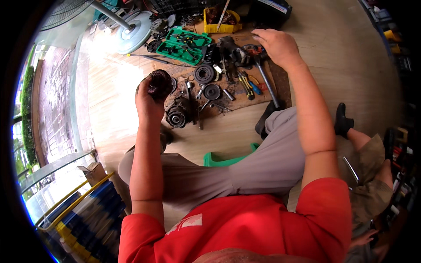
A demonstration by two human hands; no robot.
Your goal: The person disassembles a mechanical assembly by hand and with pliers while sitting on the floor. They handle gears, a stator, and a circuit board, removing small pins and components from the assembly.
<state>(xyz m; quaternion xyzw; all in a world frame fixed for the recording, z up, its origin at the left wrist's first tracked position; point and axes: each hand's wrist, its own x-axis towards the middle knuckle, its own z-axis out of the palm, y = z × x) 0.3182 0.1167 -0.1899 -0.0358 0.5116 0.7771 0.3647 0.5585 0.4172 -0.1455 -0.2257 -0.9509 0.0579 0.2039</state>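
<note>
My left hand (150, 101) is raised and wrapped round a dark, round, ribbed machine part (161, 84) with a reddish-brown tint. Just below it, a greasy cylindrical machine body (177, 115) lies at the left edge of a stained cardboard sheet (250, 105). My right hand (279, 46) hovers over the far right of the sheet, fingers stretched out and nothing seen in them. Beneath that hand are a red-and-dark metal tool (253, 49) and a long steel bar (266, 83). A pair of dark work gloves (239, 57) seems to lie beside them, though soiled and hard to make out.
Two pulleys (204, 74), pliers (245, 85) and small tools cover the cardboard. Farther away are an open green tool case (184, 45), a yellow bin (222, 27) and a fan's round base (135, 33). A green stool (219, 159) is under me; another person's leg (357, 139) is at right.
</note>
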